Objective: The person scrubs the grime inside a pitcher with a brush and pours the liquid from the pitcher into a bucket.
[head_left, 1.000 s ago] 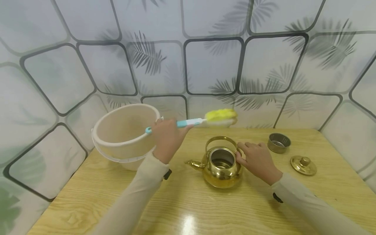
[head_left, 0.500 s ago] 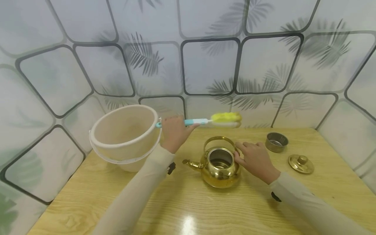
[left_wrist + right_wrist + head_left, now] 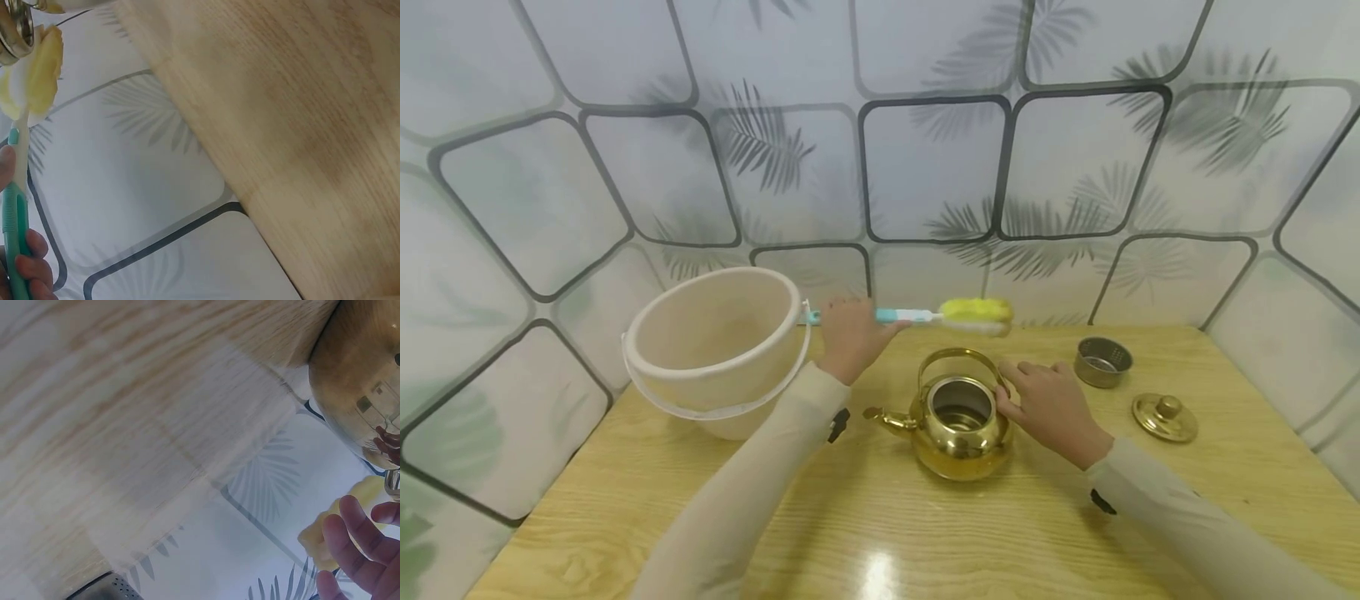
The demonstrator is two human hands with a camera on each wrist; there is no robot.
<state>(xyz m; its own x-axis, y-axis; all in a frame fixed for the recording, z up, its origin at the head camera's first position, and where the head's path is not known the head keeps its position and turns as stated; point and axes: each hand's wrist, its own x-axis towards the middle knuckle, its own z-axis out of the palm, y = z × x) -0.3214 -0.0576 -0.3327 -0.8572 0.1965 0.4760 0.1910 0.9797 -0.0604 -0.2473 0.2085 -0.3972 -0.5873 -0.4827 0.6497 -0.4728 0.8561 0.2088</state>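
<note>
My left hand (image 3: 852,337) grips a sponge brush by its teal and white handle (image 3: 15,209). The yellow and white sponge head (image 3: 976,315) points right, held in the air behind and above a gold kettle (image 3: 962,450). Lidless, the kettle stands upright on the table, its spout toward the left and its hoop handle (image 3: 958,354) raised. At the kettle's right side, my right hand (image 3: 1048,408) holds the lower part of that handle between thumb and fingers. The right wrist view shows the fingers (image 3: 356,550) beside the kettle's shiny body, part of the grip being cut off.
A cream bucket (image 3: 718,379) with a white bail stands left, close to my left hand. To the right lie a metal strainer cup (image 3: 1102,363) and the gold lid (image 3: 1165,417). The wooden table (image 3: 880,533) meets a patterned wall behind.
My left hand has moved right with the sponge brush; the brush has come level and sunk slightly in the last half second. The right hand stays at the kettle.
</note>
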